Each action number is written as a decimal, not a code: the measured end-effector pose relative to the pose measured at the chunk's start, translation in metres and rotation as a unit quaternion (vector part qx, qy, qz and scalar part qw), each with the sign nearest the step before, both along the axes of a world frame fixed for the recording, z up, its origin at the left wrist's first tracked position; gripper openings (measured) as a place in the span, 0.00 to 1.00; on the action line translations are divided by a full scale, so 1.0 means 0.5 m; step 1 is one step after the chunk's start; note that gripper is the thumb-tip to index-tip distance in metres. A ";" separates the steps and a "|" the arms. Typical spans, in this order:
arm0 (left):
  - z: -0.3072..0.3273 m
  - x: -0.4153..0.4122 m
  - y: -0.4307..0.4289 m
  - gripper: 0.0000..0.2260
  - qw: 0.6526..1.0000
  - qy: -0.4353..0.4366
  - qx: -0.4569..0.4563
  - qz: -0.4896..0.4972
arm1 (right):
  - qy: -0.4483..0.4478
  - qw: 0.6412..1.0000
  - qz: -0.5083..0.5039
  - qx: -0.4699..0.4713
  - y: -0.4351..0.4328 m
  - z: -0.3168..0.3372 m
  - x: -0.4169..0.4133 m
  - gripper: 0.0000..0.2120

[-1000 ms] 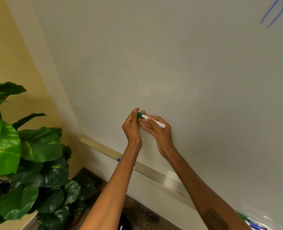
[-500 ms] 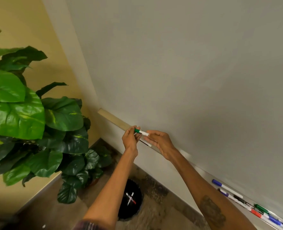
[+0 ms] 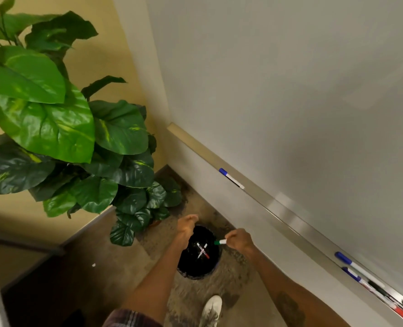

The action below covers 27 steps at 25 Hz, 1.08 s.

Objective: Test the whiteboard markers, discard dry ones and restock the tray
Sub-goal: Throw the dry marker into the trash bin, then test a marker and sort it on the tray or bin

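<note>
My right hand (image 3: 239, 240) holds a green-capped marker (image 3: 220, 242) over the right rim of a black waste bin (image 3: 197, 270) on the floor. Two markers (image 3: 202, 250) lie crossed inside the bin. My left hand (image 3: 185, 227) hovers over the bin's far left rim with loosely curled fingers and nothing in it. The metal marker tray (image 3: 290, 217) runs under the whiteboard (image 3: 290, 90). A blue-capped marker (image 3: 231, 178) lies alone on the tray's left part. Several more markers (image 3: 380, 291) lie at its right end.
A large leafy plant (image 3: 61, 128) fills the left side, reaching close to the bin. A white shoe (image 3: 211, 310) stands on the brown carpet just in front of the bin. A dark baseboard runs along the yellow wall at lower left.
Both hands dropped from the tray height down to the bin. The left hand let go of the green marker; the right hand still has it. The view tilted down.
</note>
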<state>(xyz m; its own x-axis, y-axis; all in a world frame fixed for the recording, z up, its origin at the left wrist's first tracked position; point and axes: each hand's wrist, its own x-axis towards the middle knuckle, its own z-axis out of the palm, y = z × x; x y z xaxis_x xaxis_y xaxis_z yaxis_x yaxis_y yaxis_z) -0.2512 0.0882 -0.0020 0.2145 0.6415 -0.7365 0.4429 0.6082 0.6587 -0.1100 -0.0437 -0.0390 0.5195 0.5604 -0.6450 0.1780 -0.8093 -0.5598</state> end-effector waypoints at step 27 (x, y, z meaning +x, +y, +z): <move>-0.007 0.293 -0.280 0.10 0.959 -0.052 0.024 -0.277 | 0.016 0.935 -0.303 0.182 -0.317 0.071 0.195 0.10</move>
<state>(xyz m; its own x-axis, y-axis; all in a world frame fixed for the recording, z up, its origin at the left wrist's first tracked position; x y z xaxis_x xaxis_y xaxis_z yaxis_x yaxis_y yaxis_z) -0.1049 -0.0518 -0.0054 0.6028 0.4408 -0.6651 0.6196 0.2666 0.7382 -0.0125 -0.2020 -0.0037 0.7973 0.3546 -0.4885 -0.2725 -0.5106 -0.8155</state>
